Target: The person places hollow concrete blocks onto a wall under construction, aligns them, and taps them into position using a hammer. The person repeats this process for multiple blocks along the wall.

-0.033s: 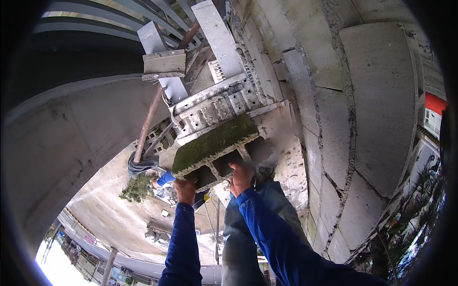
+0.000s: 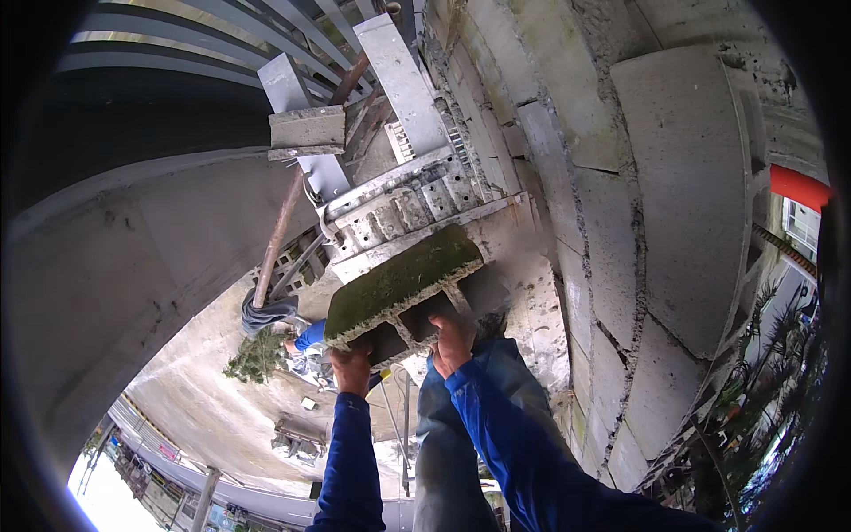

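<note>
A hollow concrete block (image 2: pixel 403 282) with green moss along its upper face hangs between my hands in front of my legs. Its open cavities face me. My left hand (image 2: pixel 351 368) grips the near edge at the block's left end. Farther right, my right hand (image 2: pixel 452 344) is closed around the wall between two cavities, with the thumb side inside one. Most of the fingers are hidden by the block. Just beyond it lies a dirty perforated metal plank (image 2: pixel 394 217). The block's right end is blurred.
A wall of large grey blocks (image 2: pixel 678 177) rises close on the right. A rusty pipe (image 2: pixel 282 226), metal bars (image 2: pixel 244 40) and a curved concrete face (image 2: pixel 160 239) stand left. Far below on the ground, another person's blue sleeve (image 2: pixel 310 335) shows beside a leafy plant (image 2: pixel 255 357).
The view has shifted a little, and the block and both hands sit slightly lower and to the right in the picture. Both hands keep their hold.
</note>
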Motion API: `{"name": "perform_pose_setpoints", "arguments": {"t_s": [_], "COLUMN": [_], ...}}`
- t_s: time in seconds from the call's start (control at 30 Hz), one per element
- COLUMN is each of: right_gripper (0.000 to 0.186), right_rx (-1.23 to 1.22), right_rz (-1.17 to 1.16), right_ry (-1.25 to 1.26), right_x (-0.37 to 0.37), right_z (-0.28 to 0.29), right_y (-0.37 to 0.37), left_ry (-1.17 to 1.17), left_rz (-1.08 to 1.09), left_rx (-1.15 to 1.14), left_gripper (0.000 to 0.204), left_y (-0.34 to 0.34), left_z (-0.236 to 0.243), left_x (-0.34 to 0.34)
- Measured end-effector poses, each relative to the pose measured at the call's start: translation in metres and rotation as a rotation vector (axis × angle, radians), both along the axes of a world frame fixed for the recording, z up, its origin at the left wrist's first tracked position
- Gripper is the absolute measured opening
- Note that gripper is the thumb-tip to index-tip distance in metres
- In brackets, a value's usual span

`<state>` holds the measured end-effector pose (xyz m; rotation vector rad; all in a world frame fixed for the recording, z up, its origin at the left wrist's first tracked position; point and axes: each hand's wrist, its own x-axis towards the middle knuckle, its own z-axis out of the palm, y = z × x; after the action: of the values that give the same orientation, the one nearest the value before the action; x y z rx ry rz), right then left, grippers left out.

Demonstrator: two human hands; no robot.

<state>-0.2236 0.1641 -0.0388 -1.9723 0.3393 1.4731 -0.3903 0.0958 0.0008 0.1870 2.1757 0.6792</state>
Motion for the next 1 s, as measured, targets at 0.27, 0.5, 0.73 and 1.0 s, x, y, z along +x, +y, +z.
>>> {"name": "perform_pose_setpoints", "arguments": {"t_s": [0.27, 0.5, 0.73, 1.0], "right_gripper": [0.037, 0.047, 0.046, 0.043], "right_rx": [0.005, 0.232, 0.549, 0.583], "right_rz": [0.034, 0.124, 0.291, 0.897], "right_ry": [0.16, 0.245, 0.189, -0.22], "right_x": [0.097, 0.149, 0.175, 0.168], "right_z": [0.282, 0.445, 0.429, 0.553], "right_y": [0.004, 0.039, 0.042, 0.084], "left_ry": [-0.266, -0.458, -0.405, -1.019], "left_rz": [-0.214, -0.43, -0.877, 0.064], "left_rx": [-0.131, 0.208, -0.22, 0.163], "left_gripper": [0.059, 0.077, 0.085, 0.073], "left_y": [0.01, 0.085, 0.158, 0.113], "left_z": [0.314, 0.426, 0.301, 0.317], "left_x": [0.069, -0.025, 0.076, 0.103]}}
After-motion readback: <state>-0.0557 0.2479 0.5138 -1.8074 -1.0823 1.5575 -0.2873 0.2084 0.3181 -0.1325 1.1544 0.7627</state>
